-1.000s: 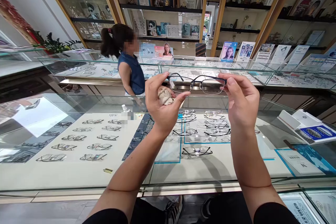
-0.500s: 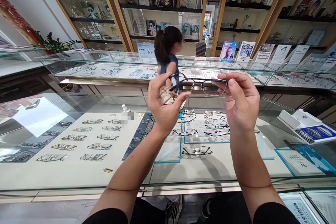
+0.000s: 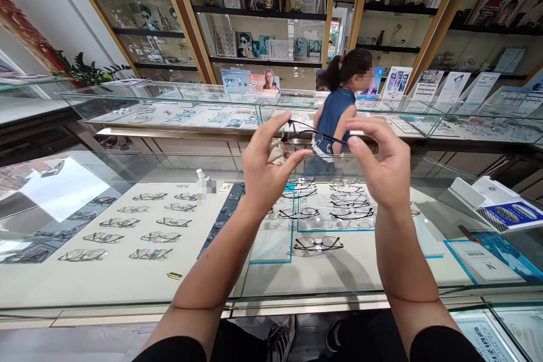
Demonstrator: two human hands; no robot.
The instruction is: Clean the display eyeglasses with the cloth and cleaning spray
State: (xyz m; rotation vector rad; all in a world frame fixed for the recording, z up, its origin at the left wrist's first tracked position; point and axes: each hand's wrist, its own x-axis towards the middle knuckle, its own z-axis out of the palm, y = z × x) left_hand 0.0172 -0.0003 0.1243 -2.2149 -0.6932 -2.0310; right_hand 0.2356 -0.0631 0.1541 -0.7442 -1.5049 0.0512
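Over the glass counter I hold up a pair of dark thin-rimmed eyeglasses [image 3: 316, 134] between both hands, tilted. My left hand [image 3: 267, 167] grips their left end, with a crumpled beige cloth [image 3: 276, 153] tucked against its fingers. At the other end, the thumb and fingers of my right hand [image 3: 384, 164] pinch the frame near its hinge; the exact contact is partly hidden. Below lie rows of display eyeglasses [image 3: 318, 244] inside the case, some behind my forearms.
The glass counter [image 3: 203, 301] spans the front. A spray bottle [image 3: 202, 176] stands left of my hands, and a white-and-blue display box [image 3: 500, 203] sits at right. Across the aisle, a person [image 3: 339, 104] in a blue sleeveless top passes a second glass showcase [image 3: 178, 99].
The eyeglasses have tipped and turned between my hands, and my right hand has moved slightly left, closer to my left. The person beyond the counter has walked to the right.
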